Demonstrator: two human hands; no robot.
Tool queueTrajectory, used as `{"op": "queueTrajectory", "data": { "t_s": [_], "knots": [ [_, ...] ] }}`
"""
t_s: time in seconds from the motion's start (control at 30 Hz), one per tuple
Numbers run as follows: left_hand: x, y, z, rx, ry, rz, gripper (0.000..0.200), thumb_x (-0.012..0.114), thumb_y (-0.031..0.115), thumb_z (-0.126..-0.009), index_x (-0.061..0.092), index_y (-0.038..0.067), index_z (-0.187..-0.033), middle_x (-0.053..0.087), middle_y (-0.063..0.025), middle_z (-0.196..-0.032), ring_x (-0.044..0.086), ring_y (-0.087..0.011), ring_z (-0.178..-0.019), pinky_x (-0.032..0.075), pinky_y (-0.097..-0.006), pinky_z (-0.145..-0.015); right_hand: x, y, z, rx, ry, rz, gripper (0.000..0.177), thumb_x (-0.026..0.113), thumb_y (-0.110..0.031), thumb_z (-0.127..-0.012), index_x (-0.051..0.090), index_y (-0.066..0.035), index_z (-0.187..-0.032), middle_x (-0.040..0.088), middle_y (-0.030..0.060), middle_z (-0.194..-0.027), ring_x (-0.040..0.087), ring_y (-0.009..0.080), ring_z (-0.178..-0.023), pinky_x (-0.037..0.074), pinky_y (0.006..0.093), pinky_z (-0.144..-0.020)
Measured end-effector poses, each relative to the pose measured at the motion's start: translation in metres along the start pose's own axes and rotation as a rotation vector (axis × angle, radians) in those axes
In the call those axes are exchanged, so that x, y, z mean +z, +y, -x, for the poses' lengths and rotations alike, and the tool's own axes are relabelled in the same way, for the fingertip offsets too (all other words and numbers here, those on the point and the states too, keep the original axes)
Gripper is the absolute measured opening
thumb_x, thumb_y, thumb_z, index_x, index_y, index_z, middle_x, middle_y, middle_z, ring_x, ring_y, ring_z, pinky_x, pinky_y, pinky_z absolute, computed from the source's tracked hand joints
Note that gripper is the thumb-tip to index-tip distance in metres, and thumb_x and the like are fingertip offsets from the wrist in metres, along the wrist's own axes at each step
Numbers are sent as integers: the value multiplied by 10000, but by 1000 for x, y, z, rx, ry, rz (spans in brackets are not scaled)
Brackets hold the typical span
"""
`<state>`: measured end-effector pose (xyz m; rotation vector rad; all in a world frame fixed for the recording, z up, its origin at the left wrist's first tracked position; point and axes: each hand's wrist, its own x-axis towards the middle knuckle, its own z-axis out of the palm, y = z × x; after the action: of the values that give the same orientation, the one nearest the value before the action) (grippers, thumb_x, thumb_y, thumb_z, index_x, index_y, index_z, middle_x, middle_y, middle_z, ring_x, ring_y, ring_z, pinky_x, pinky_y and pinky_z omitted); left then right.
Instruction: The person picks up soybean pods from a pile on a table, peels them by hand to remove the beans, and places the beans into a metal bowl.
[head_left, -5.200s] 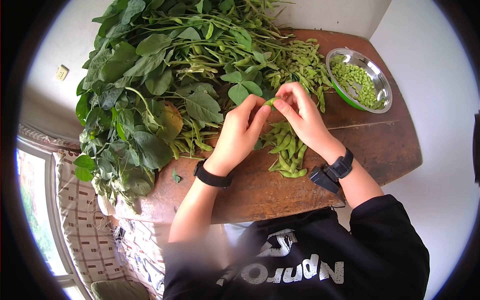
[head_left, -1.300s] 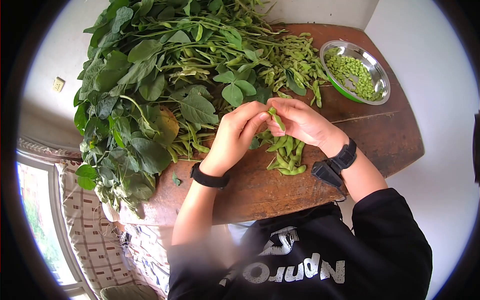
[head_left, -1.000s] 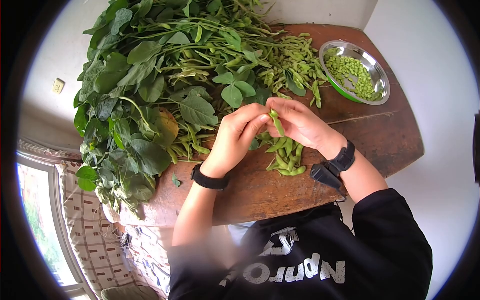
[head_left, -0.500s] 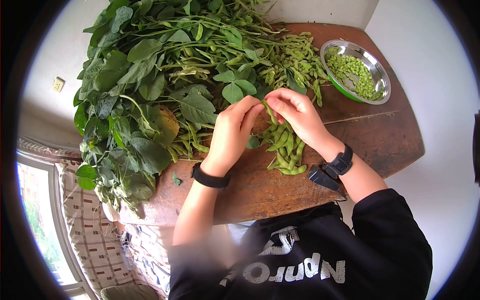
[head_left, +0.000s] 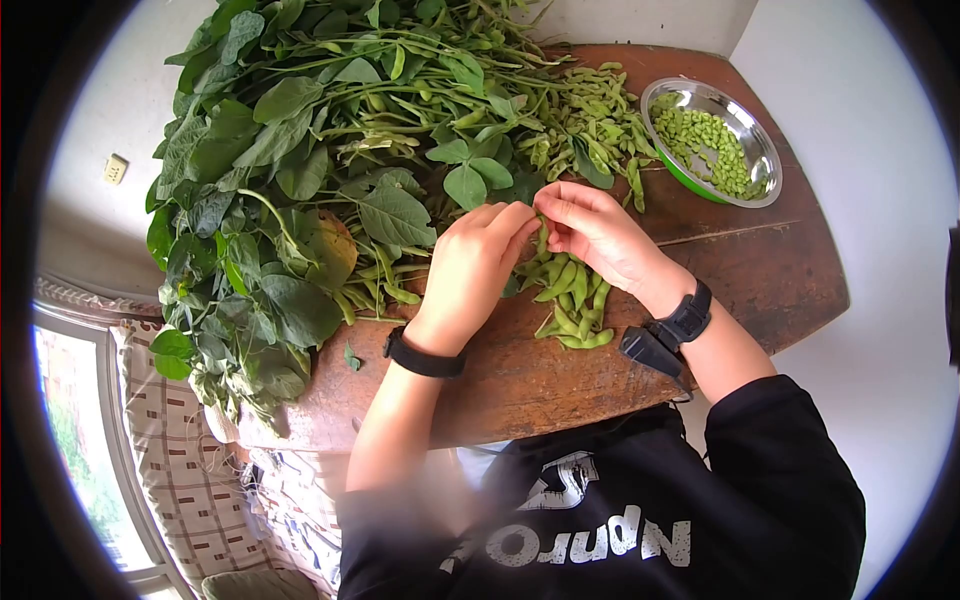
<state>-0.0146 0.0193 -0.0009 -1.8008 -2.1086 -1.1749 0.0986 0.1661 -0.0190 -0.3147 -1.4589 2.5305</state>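
Observation:
My left hand (head_left: 472, 262) and my right hand (head_left: 608, 238) meet at their fingertips over the table. Both are closed in a pinch on a green soybean pod (head_left: 543, 240), mostly covered by the fingers. Just below my right hand lies a small heap of whole soybean pods (head_left: 577, 290). A metal bowl with a green outside (head_left: 768, 150) stands at the upper right, holding shelled green beans (head_left: 715, 148).
Leafy soybean plants (head_left: 290, 130) are piled high over the table's left and back. Flattened-looking pods (head_left: 595, 115) lie between that pile and the bowl. The wooden table's (head_left: 740, 275) edge curves at the right. A black device (head_left: 648, 350) hangs by my right wristband.
Both hands have shifted slightly, with the right one a little lower and to the right. Less of the pod shows between the fingertips. The heap and bowl stay the same.

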Motion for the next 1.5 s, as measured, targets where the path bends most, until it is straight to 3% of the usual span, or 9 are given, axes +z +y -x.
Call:
{"op": "queueTrajectory", "data": {
  "t_s": [0.23, 0.33, 0.83, 0.97, 1.03, 1.1, 1.23, 1.3, 1.5],
  "knots": [
    [0, 2, -1, 17, -15, -19, 89, 631, 116, -881, 574, 49, -887, 590, -110, -757, 594, -312, -740, 485, -410, -663, -5, 1, -1, 60, -31, -75, 154, 540, -145, -981, 604, -25, -1055, 579, -5, -902, 536, 88, -740, 459, 229, -676],
    [0, 3, 0, -4, -41, 1, 82, 615, 94, -895, 624, 49, -963, 614, -133, -822, 604, -336, -759, 481, -392, -654, -5, 3, -2, 67, -26, -94, 164, 524, -146, -989, 605, -24, -1061, 577, 2, -899, 526, 89, -734, 458, 229, -676],
    [-1, 4, 0, -37, -3, 49, 90, 617, 126, -905, 589, 42, -918, 605, -127, -782, 600, -330, -741, 484, -411, -651, -9, 6, -3, 60, -43, -141, 151, 530, -154, -997, 608, -42, -1060, 569, -8, -892, 525, 69, -740, 459, 225, -656],
    [-3, 6, -1, -139, -27, 108, 84, 612, 120, -908, 597, 43, -937, 615, -134, -802, 607, -344, -740, 486, -411, -646, -6, 5, -3, 60, -54, -179, 154, 525, -165, -1001, 603, -47, -1063, 563, -9, -886, 531, 70, -742, 458, 222, -652],
    [-4, 5, 0, -166, -33, 115, 82, 610, 119, -910, 598, 43, -939, 616, -136, -806, 608, -347, -740, 487, -411, -645, -2, 3, -3, 68, -4, -201, 151, 515, -164, -998, 601, -40, -990, 572, 19, -822, 543, 104, -699, 468, 254, -653],
    [-3, 3, 0, -106, -26, 105, 92, 614, 95, -917, 624, 29, -981, 617, -154, -815, 595, -319, -702, 474, -355, -634, -5, 4, -3, 67, -42, -183, 146, 528, -166, -997, 602, -44, -1024, 568, 4, -854, 542, 89, -719, 464, 238, -650],
    [-3, 3, 0, -105, -35, 101, 92, 614, 95, -918, 622, 28, -981, 616, -155, -815, 593, -320, -697, 473, -354, -633, -7, 4, -3, 63, -69, -172, 145, 555, -155, -988, 605, -45, -1069, 568, -10, -889, 543, 76, -729, 464, 223, -647],
    [-3, 5, 0, -106, -38, 99, 86, 603, 120, -915, 592, 39, -942, 612, -141, -808, 605, -352, -738, 483, -416, -643, -4, 3, -3, 63, -44, -184, 141, 558, -145, -986, 605, -43, -1071, 569, -9, -888, 545, 75, -726, 467, 223, -648],
    [-3, 3, 0, -133, -31, 115, 88, 598, 125, -922, 591, 40, -940, 607, -148, -791, 601, -359, -725, 479, -418, -635, -5, 3, -4, 32, -31, -207, 135, 556, -120, -983, 601, -29, -1073, 571, -3, -879, 551, 76, -728, 470, 222, -650]
  ]
}}
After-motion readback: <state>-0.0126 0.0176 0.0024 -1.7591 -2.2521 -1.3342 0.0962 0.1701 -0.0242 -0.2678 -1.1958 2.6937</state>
